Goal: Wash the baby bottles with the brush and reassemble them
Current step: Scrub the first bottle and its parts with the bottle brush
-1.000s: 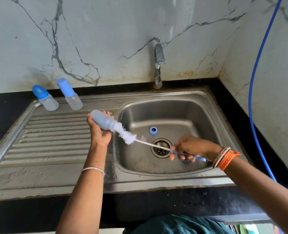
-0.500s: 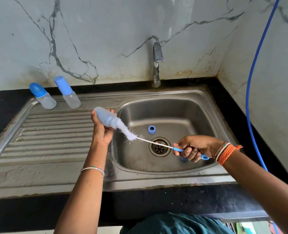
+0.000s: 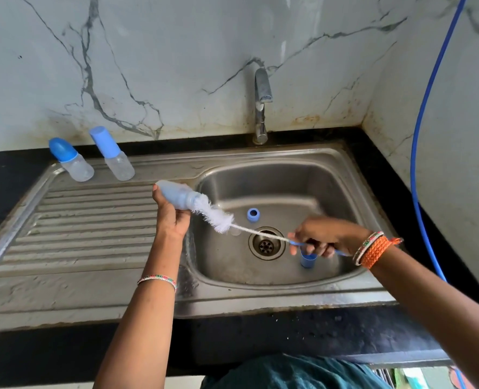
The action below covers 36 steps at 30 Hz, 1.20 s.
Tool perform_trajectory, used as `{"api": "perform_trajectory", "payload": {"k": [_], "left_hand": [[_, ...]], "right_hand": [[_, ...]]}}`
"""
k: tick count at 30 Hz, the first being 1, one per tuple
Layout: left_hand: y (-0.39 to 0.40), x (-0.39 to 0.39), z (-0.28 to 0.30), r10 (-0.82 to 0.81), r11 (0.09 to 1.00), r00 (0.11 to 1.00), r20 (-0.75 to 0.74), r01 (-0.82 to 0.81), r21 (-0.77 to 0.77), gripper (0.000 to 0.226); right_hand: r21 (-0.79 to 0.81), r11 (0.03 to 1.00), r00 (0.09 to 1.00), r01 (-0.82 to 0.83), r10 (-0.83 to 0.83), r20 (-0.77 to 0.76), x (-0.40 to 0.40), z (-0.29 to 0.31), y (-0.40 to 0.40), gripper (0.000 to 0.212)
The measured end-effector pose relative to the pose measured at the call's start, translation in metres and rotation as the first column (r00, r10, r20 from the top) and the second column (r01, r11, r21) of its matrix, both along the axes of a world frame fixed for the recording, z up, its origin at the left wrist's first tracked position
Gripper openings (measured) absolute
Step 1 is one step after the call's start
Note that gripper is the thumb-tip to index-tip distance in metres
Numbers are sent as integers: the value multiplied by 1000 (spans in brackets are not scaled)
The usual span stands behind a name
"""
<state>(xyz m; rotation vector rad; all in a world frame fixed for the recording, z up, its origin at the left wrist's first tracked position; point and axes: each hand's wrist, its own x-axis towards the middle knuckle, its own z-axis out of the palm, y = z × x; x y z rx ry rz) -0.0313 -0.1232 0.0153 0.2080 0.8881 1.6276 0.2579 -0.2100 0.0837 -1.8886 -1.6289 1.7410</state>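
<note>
The open baby bottle (image 3: 178, 196) is held tilted over the sink's (image 3: 342, 175) left rim, left hand (image 3: 171, 217) wrapped round it. The brush (image 3: 218, 217) bristles sit at its mouth; the right hand's (image 3: 323, 237) grip closes on the blue handle. A blue ring (image 3: 252, 214) and what seems a cap (image 3: 308, 260) lie in the basin; two capped bottles (image 3: 72, 161) stand on the drainboard.

Left hand (image 3: 171, 217) raised, forearm reaching up from lower frame edge, fingers curled round baby bottle (image 3: 178, 196), bottle mouth pointing right. Thin beaded bangle on left wrist. Right hand (image 3: 321, 235) lower, arm entering from right, fingers gripping bottle brush (image 3: 218, 219) handle. Orange thread and bangles on right wrist.
</note>
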Motion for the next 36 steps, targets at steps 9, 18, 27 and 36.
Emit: {"api": "perform_trajectory", "payload": {"k": [9,18,27,36], "left_hand": [[3,4,8,33,999,999,11,-33,-17,42],[1,9,11,8,1000,1000,-20,-8,9,46],[0,5,17,274,957,961,41,-268,-109,40],[-1,11,18,332,915,943,13,-318,-247,54]], "right_hand": [[968,154,878,-199,-411,246,-5,-10,-12,11],[-156,988,987,-19,-6,-159,-2,-10,-10,36],[745,591,840,-308,-198,504,-7,4,-22,35],[844,351,822,-407,-264,505,-14,-14,-30,8]]}}
